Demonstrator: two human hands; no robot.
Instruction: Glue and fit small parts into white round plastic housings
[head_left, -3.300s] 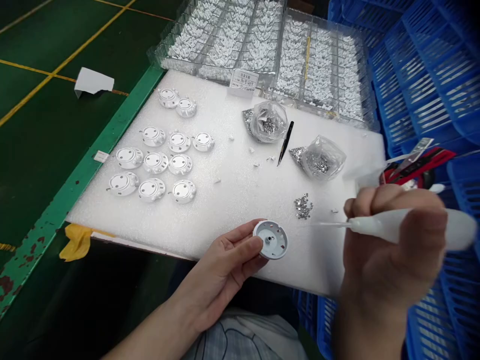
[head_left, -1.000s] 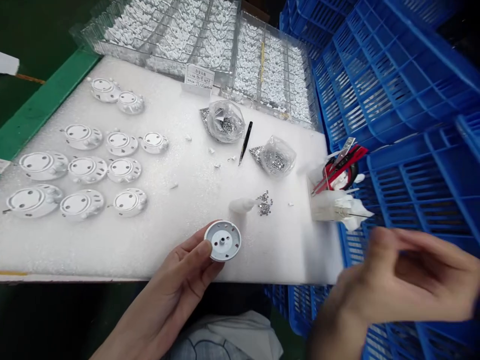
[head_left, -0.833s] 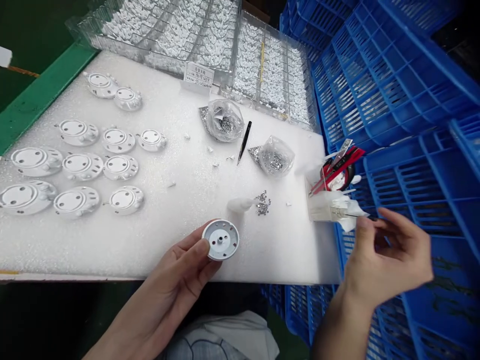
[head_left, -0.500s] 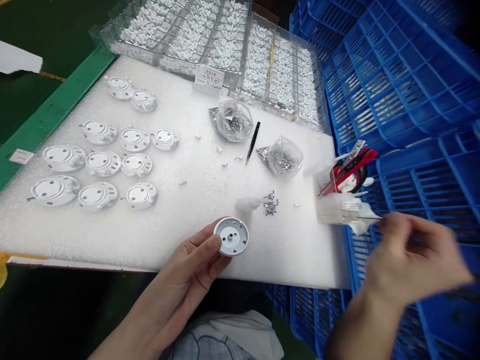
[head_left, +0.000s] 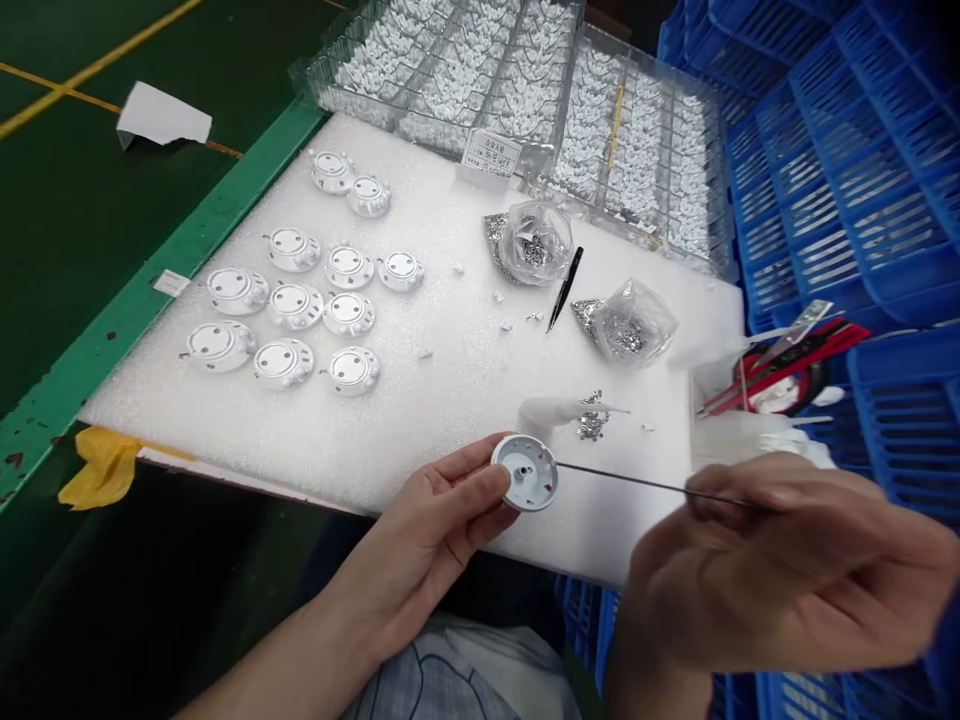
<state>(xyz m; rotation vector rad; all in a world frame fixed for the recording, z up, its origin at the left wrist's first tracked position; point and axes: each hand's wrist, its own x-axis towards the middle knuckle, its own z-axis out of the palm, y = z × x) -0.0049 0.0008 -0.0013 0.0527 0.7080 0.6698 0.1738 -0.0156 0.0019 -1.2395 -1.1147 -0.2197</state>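
Gripping a white housing (head_left: 536, 487) in the left hand (head_left: 427, 545), pinching a needle (head_left: 652, 482) in the right hand (head_left: 780, 585); eleven more housings (head_left: 295, 305) rowed on foam (head_left: 420, 425).

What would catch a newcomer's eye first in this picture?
Probably the hands at the front: the left hand holds a round white disc, and the right hand pinches a long thin needle pointing at it. Behind them, rows of white round parts sit on a white foam sheet, with clear trays of small white pieces beyond and blue crates on the right.
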